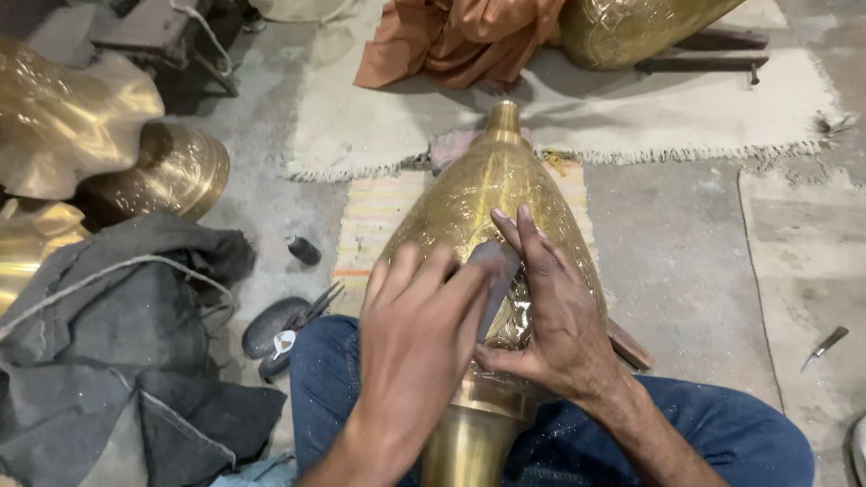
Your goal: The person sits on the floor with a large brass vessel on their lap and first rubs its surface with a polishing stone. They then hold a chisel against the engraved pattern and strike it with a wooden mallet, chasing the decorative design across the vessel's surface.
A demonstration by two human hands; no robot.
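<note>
A large engraved brass vase (483,194) lies on its side across my lap, its narrow neck pointing away from me. My left hand (419,338) presses a small grey pad (496,271) against the vase's patterned belly. My right hand (555,311) rests flat on the brass beside it, fingers touching the same pad. The vase's smooth brass base (469,433) sits between my knees in blue jeans (722,433).
Dark grey cloth (117,361) is heaped at the left, with other brass vessels (171,171) behind it. Pliers (307,316) and a dark stone lie by my left knee. A striped mat (374,216) lies under the vase. An orange cloth (451,36) and another brass pot (631,27) sit beyond. A small metal tool (825,345) lies at the right.
</note>
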